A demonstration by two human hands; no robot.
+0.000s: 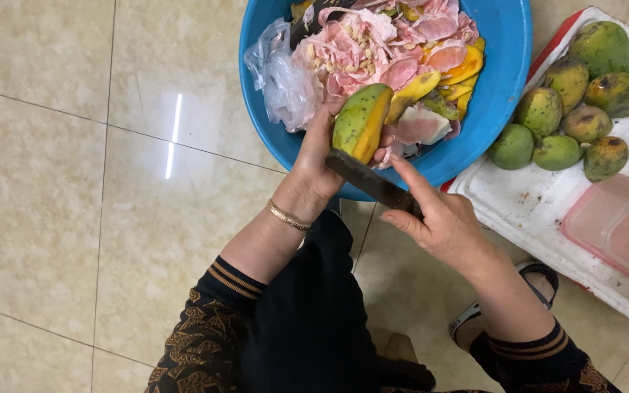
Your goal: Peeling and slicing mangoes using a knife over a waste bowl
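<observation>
Partly peeled mango (360, 121) in left hand (316, 169), knife (370, 181) handle hidden in right hand (440, 218)

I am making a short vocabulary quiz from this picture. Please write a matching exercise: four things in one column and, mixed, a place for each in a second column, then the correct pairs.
Things:
1. half-peeled mango
2. knife
3. pile of peels
4. whole mangoes

Places:
A. on the white tray
B. in the left hand
C. inside the blue basin
D. in the right hand

Pairs: 1-B, 2-D, 3-C, 4-A
</observation>
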